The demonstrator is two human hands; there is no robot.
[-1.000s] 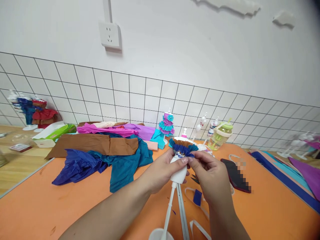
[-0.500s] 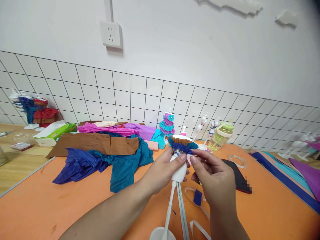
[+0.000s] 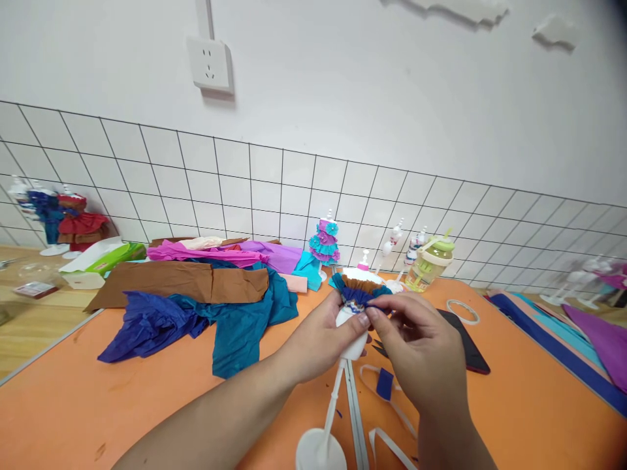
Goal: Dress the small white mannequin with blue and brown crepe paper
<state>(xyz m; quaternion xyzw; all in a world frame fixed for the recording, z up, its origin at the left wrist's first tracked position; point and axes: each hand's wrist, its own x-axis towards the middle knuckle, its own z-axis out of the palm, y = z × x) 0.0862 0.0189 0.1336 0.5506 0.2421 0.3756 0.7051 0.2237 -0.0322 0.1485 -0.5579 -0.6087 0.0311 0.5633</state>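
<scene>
A small white mannequin [image 3: 353, 346] on a thin stand with a round base tilts away from me, its lower body wrapped by my left hand [image 3: 326, 336]. Gathered ruffles of brown, blue and teal crepe paper [image 3: 360, 290] ring its upper part. With thumb and forefinger, my right hand [image 3: 421, 339] pinches the edge of the blue ruffle on the right side. Below the hands lie a white tape strip [image 3: 386, 450] and a small blue piece [image 3: 385, 385] on a white loop. Dark scissors [image 3: 381, 348] show partly behind my right hand.
Crumpled blue [image 3: 151, 326], teal [image 3: 238, 346] and brown paper [image 3: 181, 284] lies left on the orange table. A decorated mannequin [image 3: 325, 245] and a green-lidded bottle [image 3: 431, 264] stand at the back. To the right are a black tablet-like object [image 3: 470, 346] and a tape ring [image 3: 463, 312].
The view has shifted slightly. My right fingers have closed in on the ruffle's lower edge, and the mannequin has turned a little in my left hand.
</scene>
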